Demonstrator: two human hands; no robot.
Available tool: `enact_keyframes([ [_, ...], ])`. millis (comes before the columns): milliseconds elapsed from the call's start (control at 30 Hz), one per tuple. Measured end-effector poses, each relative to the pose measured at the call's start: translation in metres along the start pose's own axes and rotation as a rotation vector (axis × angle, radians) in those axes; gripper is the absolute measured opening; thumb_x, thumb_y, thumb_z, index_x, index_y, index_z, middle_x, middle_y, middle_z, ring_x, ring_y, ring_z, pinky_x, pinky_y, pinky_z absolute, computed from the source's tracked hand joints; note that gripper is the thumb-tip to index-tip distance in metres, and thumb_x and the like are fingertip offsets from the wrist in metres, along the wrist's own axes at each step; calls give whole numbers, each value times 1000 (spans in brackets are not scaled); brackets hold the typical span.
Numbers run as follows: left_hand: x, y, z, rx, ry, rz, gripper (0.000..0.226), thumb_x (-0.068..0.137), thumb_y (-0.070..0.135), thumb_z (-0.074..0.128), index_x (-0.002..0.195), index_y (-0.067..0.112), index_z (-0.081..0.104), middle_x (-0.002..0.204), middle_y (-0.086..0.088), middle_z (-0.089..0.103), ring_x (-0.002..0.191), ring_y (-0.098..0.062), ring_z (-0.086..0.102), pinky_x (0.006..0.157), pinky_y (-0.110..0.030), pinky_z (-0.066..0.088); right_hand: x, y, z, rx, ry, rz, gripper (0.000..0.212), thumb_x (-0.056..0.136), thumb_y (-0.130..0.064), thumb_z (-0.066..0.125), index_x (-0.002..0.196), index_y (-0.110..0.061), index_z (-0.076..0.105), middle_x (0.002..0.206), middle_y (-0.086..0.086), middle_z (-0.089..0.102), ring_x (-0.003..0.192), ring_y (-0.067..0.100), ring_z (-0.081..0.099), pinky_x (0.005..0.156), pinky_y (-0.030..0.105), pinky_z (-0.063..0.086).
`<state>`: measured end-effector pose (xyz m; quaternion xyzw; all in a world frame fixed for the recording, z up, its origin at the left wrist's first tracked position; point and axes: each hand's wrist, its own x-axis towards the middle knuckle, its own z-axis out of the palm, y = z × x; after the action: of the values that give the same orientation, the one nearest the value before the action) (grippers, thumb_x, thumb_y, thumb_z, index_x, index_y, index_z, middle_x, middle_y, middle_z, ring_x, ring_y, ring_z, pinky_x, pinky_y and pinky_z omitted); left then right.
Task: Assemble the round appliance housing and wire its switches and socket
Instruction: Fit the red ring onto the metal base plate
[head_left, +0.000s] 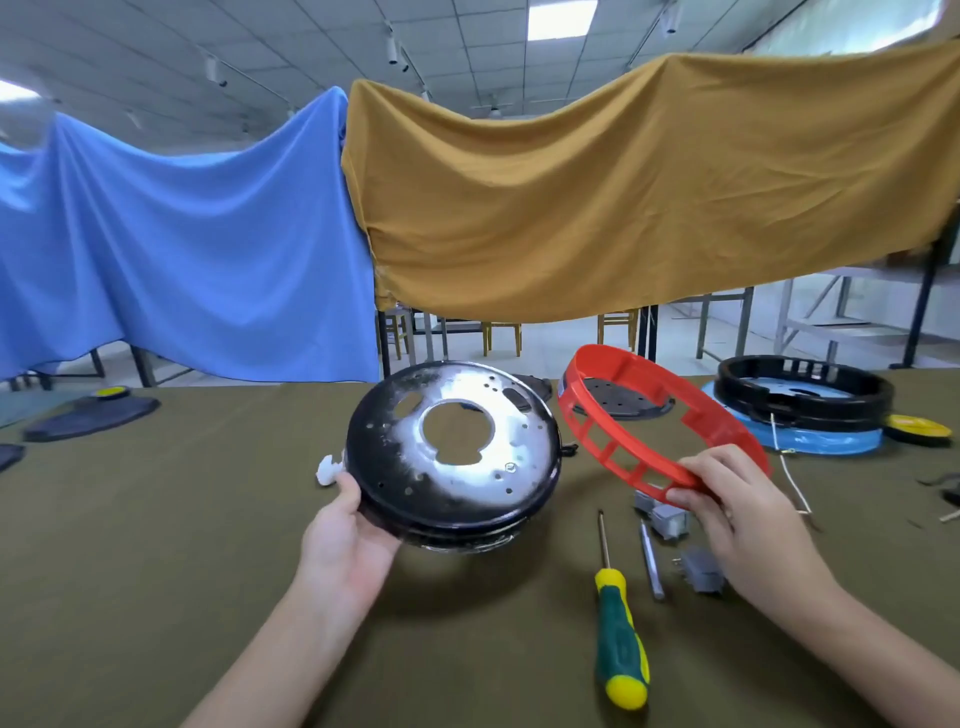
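Holding the stiff, weighty-looking metal base plate (452, 457) by its rim, the left hand (345, 540) cradles it; the right hand (737, 514) pinches the light, probably flexible red ring (660, 415).

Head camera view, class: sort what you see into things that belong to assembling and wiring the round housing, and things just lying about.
In use or ready for the job:
- round black metal base plate, held by the left hand
- red plastic ring, held by the right hand
- green-and-yellow-handled screwdriver
- small grey switch parts

Lying about:
- black ring on blue base
- blue cloth
- mustard cloth
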<state>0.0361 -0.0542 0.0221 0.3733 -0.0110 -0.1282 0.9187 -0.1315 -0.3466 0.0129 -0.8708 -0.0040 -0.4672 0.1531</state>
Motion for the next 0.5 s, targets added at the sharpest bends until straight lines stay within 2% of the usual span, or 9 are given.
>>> enact_keyframes([
  [67,0,-3,-1,-12,-9,-22,53,107,31,33,81,16,77,110,-9,74,89,-22,75,77,-41,51,0,0,-2,-50,2,-29,15,80,6,73,92,0,67,89,1,56,82,4,56,77,13,42],
  [133,-1,-5,-1,-3,-17,-42,50,107,33,34,90,15,76,109,-9,75,89,-22,75,77,-41,51,1,1,-3,-122,2,-64,17,77,7,75,93,3,68,88,5,57,74,21,58,72,26,43],
  [267,-6,-6,1,64,-100,-76,48,104,45,37,101,17,76,117,-10,72,104,-24,71,85,-43,51,1,2,0,-248,13,-147,16,80,11,72,95,7,69,89,12,60,73,32,60,74,31,42],
  [300,-8,-6,1,82,-110,-93,43,104,43,39,112,16,72,117,-10,72,105,-24,70,86,-43,51,1,2,1,-278,21,-180,16,80,9,68,96,7,68,90,13,60,76,34,61,78,30,43],
  [367,-10,-7,2,96,-108,-114,35,104,30,44,127,10,62,117,-10,72,105,-24,70,89,-42,51,0,2,5,-341,39,-272,23,76,9,59,96,6,70,91,15,60,88,36,57,97,32,41],
  [433,-13,-7,4,110,-109,-132,34,103,24,46,129,6,59,117,-11,72,107,-25,69,93,-42,50,1,2,8,-370,45,-372,35,83,13,39,92,4,72,89,15,62,90,33,55,109,43,36],
  [500,-13,-7,4,145,-115,-162,35,103,23,45,128,4,60,118,-14,71,111,-28,67,98,-44,47,2,0,8,-356,38,-447,51,99,3,23,88,3,73,87,16,63,82,31,60,109,52,39],
])
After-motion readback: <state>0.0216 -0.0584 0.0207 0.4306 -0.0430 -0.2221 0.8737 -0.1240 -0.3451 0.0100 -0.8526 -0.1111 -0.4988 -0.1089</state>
